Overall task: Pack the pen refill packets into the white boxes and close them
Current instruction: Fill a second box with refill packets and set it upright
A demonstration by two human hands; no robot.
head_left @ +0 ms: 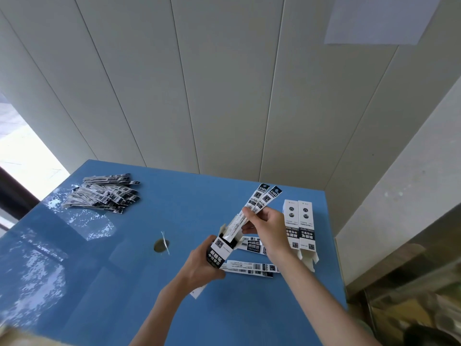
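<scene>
Head view: left hand (pixel 199 264) grips a white box (pixel 219 250), tilted, open top end up, flaps splayed. Right hand (pixel 264 224) pinches 2 pen refill packets (pixel 259 203) side by side, lower ends already inside the box mouth, upper halves sticking out up and right. Hands sit close together, both clamped on their items.

Progress: mid-insert on this box, not closed yet. 2 more white boxes (pixel 299 226) lie side by side just right of the right hand near the bench's right edge, near-end flaps open; cannot tell if filled. A few loose packets (pixel 252 267) lie flat under and between the forearms. A big packet pile (pixel 104 193) waits at far left of the blue bench (pixel 124 283), well apart from the hands, so plenty looks left to pack.

Room: open bench between pile and hands, except a small round hole (pixel 161 245) with a white strip across it. Wall panels run close behind the far edge; right edge is tight against the 2 boxes, so sliding things right risks a drop
</scene>
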